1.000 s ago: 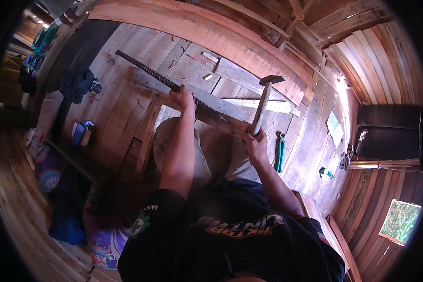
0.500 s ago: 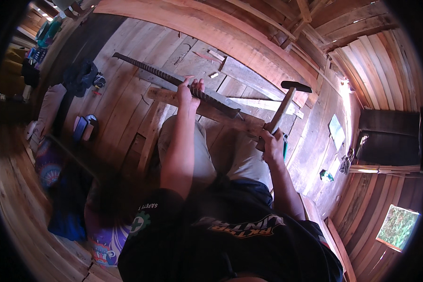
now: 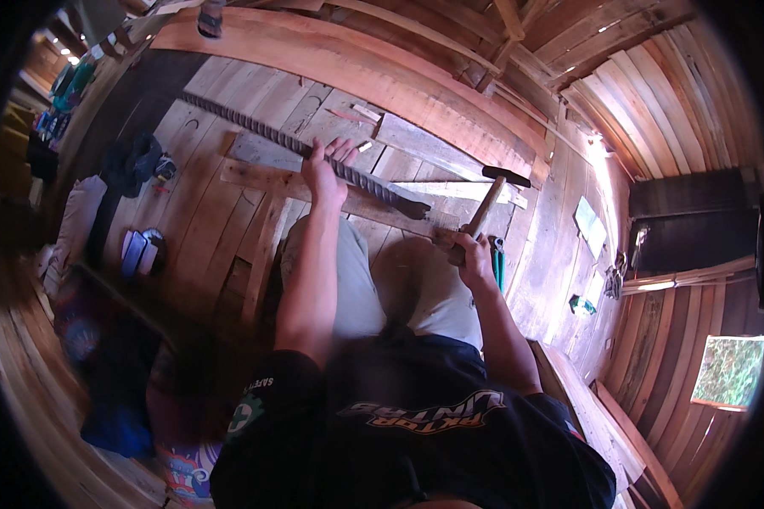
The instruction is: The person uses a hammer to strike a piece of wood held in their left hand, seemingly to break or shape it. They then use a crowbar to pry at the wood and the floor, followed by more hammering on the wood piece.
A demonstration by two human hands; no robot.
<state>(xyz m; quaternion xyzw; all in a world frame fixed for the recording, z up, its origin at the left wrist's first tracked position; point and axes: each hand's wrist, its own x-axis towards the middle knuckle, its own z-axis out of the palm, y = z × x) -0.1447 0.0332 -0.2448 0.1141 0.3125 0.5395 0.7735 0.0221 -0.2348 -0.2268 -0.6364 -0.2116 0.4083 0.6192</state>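
A long, ribbed steel pry bar [image 3: 255,125] slants across in front of me, its flattened, notched end at the lower right. My left hand [image 3: 325,174] holds it loosely near the middle, with the fingers partly stretched out past the bar. A hammer [image 3: 486,209] with a dark head and wooden handle is gripped in my right hand [image 3: 474,254], head pointing up and away. Below the bar lies a wooden piece [image 3: 263,176], above my knees; its right end is close to my right hand. The bar's notched end hangs over or touches this wood; I cannot tell which.
A wide reddish plank [image 3: 339,55] stretches across the far side. Loose boards [image 3: 424,140] lie on the plank floor. Dark cloth [image 3: 133,161] and small blue-white items [image 3: 136,252] are at left. Another person's foot [image 3: 210,21] shows at the top.
The view has shifted. My left hand's fingers have loosened and straightened around the bar. The hammer stays in my right hand. Another person's foot has come into view at the top.
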